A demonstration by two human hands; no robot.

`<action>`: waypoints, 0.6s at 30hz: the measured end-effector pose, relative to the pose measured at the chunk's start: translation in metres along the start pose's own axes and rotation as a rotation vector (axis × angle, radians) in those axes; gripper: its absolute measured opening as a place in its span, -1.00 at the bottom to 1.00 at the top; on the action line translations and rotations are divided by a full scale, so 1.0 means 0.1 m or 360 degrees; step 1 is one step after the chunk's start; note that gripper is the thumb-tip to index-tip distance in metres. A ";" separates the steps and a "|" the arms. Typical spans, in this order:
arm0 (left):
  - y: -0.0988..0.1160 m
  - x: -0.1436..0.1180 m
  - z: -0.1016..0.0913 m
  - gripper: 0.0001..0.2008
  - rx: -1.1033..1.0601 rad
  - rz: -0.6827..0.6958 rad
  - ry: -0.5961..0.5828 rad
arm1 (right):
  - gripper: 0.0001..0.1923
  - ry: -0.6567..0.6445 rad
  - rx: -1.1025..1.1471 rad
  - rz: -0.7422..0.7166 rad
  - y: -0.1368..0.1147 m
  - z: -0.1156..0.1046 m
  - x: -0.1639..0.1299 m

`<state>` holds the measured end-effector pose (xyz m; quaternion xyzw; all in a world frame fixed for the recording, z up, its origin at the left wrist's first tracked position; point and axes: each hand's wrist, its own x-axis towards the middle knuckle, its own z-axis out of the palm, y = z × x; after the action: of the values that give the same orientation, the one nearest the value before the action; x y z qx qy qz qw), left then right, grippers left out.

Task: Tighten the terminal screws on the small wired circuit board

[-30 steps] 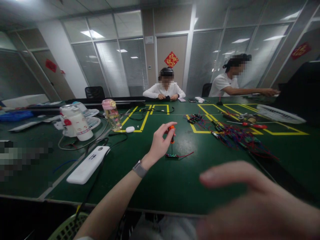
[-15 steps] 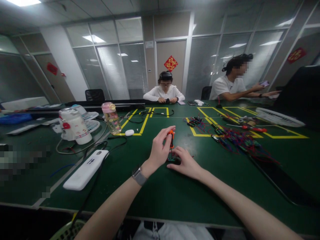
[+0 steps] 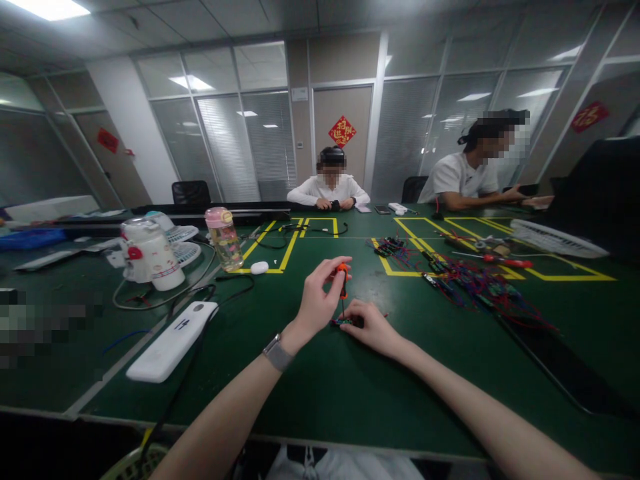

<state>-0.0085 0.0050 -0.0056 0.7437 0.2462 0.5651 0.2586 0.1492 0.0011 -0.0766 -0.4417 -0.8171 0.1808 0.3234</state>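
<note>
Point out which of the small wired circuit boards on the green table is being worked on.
The lone small board under the right hand, with the left hand holding an orange-handled screwdriver upright on it. The others lie heaped farther right.

Matt green table point(image 3: 350, 393); glossy orange plastic screwdriver handle point(image 3: 343, 270).

My two forearms showing bare, my left wrist point(image 3: 278, 353) wearing a grey-banded watch, no sleeves reaching my hands
</note>
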 end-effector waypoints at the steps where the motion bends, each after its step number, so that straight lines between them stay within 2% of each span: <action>1: 0.01 0.00 0.00 -0.76 0.0047 0.0025 0.0006 | -0.92 0.0005 0.0011 -0.0002 0.00 0.00 0.00; 6: 0.06 0.00 0.00 -0.77 0.0252 0.0135 0.0034 | -0.92 0.0012 0.0050 0.0005 0.00 0.00 0.01; 9: 0.05 0.00 -0.01 -0.71 0.0110 0.0079 0.0006 | -0.85 0.0011 0.0073 0.0001 0.01 0.00 0.00; 12: 0.02 0.02 -0.01 -0.70 -0.0097 -0.0001 -0.0009 | -0.87 0.0030 0.0097 0.0023 0.01 -0.01 0.00; 18: -0.01 0.04 -0.04 -0.83 0.0136 -0.0002 0.0167 | -0.91 0.0037 0.0085 0.0070 -0.02 -0.03 0.00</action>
<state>-0.0117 0.0091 -0.0024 0.7232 0.2837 0.5922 0.2138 0.1495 0.0000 -0.0731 -0.4528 -0.7983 0.2044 0.3406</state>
